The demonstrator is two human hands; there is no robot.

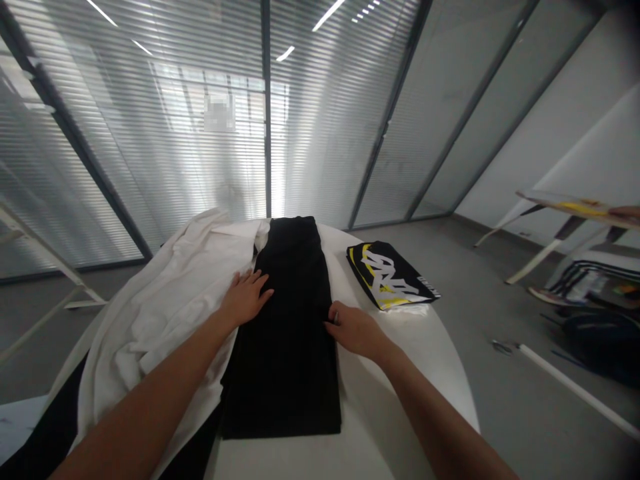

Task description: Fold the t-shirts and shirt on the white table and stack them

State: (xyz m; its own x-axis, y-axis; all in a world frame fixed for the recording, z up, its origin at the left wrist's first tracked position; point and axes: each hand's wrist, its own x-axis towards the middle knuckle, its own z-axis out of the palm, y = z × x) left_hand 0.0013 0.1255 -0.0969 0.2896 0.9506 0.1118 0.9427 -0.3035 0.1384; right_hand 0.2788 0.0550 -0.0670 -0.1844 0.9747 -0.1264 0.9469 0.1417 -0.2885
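A long black garment (287,333) lies folded into a narrow strip down the middle of a round white table (425,360). My left hand (245,297) rests flat on the garment's left edge, fingers stretched out and open. My right hand (353,327) is at the garment's right edge, fingers curled and pinching the black fabric. A crumpled white cloth (170,307) lies heaped beside my left hand, partly under the black garment.
A folded black garment with a white and yellow print (390,275) lies on the table's right side. Glass walls with blinds stand behind. On the floor to the right are a white pole (575,390), dark bags (600,340) and a slanted table (575,207).
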